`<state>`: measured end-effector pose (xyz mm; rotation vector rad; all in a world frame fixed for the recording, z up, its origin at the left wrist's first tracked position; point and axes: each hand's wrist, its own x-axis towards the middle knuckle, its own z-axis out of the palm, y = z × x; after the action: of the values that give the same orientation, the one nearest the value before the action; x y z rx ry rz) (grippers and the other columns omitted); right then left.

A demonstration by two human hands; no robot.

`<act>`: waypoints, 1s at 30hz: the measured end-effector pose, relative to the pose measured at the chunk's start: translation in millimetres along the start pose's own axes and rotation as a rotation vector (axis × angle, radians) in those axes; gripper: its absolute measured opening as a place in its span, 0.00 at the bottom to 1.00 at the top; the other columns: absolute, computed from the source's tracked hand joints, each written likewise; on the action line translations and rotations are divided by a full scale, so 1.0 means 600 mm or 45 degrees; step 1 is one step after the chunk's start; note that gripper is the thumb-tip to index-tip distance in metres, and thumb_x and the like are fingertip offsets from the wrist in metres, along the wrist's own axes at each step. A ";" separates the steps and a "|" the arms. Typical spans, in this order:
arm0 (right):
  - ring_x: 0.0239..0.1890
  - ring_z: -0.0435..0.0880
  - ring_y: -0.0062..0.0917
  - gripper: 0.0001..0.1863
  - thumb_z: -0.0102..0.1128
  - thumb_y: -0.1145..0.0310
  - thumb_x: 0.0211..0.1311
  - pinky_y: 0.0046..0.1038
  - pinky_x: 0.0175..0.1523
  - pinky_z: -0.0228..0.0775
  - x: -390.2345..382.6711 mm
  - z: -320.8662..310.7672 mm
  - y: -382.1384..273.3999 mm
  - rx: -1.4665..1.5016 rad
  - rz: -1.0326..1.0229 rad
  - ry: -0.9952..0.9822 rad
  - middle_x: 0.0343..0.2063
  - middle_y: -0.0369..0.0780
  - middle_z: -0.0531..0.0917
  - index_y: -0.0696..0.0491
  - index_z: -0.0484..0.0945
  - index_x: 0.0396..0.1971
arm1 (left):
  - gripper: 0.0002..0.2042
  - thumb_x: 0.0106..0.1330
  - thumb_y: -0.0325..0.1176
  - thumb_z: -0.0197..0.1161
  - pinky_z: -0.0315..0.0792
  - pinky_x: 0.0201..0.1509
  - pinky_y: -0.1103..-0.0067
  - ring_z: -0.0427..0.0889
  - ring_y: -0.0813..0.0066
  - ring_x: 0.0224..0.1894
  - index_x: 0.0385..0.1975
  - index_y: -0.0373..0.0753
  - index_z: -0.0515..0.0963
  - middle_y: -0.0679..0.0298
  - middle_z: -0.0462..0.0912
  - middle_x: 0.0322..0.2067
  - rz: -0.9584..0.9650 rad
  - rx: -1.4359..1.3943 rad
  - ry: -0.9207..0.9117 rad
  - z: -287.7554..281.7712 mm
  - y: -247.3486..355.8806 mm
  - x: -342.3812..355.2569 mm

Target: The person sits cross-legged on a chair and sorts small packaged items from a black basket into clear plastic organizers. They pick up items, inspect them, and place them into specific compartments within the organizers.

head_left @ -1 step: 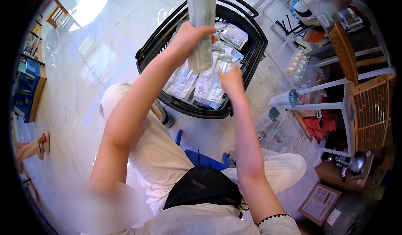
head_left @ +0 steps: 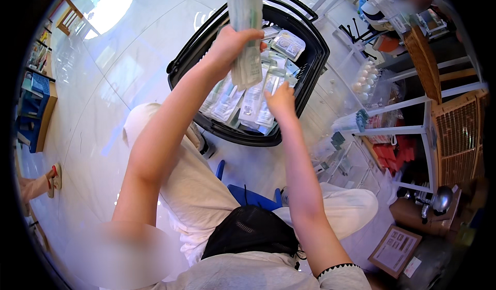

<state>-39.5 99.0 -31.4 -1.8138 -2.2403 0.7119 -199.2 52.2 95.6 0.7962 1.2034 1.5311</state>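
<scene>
My left hand [head_left: 240,44] is closed round an upright bundle of long, slim clear packets with green tops [head_left: 245,8], held over a black plastic basket [head_left: 181,63]. The basket holds several white and pale-blue packaged items [head_left: 222,104], some flat and long, one broader with rounded corners [head_left: 287,44]. My right hand [head_left: 281,96], below and right of the bundle, has its fingers bent down among the packets at the basket's right side; what, if anything, they hold is hidden.
A white-framed rack [head_left: 392,131] with bagged goods, red items and wicker panels [head_left: 457,135] lines the right, above cardboard boxes [head_left: 392,248]. A blue plastic piece [head_left: 256,197] sits between my legs. Another person's foot [head_left: 54,179] and blue-fronted shelving [head_left: 33,109] are at far left.
My left hand and its bundle have shifted slightly left. My right hand has moved slightly left, staying at the packets in the basket.
</scene>
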 end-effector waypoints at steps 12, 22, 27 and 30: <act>0.48 0.73 0.36 0.34 0.53 0.82 0.46 0.31 0.53 0.63 0.012 -0.085 -0.002 0.677 -0.366 0.817 0.48 0.51 0.71 0.59 0.54 0.57 | 0.22 0.62 0.47 0.50 0.73 0.37 0.78 0.78 0.75 0.33 0.41 0.31 0.69 0.60 0.77 0.33 -0.129 -0.183 0.031 -0.028 0.008 0.010; 0.30 0.72 0.13 0.22 0.52 0.75 0.57 0.15 0.36 0.65 -0.036 -0.125 -0.081 1.349 -0.503 0.116 0.33 0.38 0.76 0.62 0.64 0.53 | 0.19 0.62 0.44 0.53 0.74 0.36 0.79 0.78 0.73 0.34 0.42 0.33 0.70 0.61 0.77 0.35 -0.320 -0.458 -0.139 0.040 -0.044 -0.016; 0.25 0.65 0.10 0.20 0.53 0.74 0.56 0.14 0.30 0.61 -0.063 -0.109 -0.098 1.190 -0.593 0.272 0.33 0.34 0.70 0.61 0.68 0.50 | 0.17 0.60 0.40 0.56 0.74 0.36 0.78 0.78 0.74 0.35 0.41 0.34 0.70 0.61 0.77 0.34 -0.258 -0.311 -0.176 0.035 -0.054 -0.030; 0.33 0.71 0.16 0.18 0.50 0.74 0.57 0.17 0.37 0.64 -0.070 -0.103 -0.102 1.120 -0.595 0.284 0.37 0.38 0.69 0.60 0.69 0.49 | 0.16 0.59 0.39 0.57 0.74 0.35 0.78 0.78 0.73 0.34 0.41 0.33 0.70 0.59 0.77 0.34 -0.203 -0.317 -0.146 0.034 -0.057 -0.033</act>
<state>-56.7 65.5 57.8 -0.8649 -1.6761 1.0824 -164.8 39.9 70.2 0.5995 0.9472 1.4493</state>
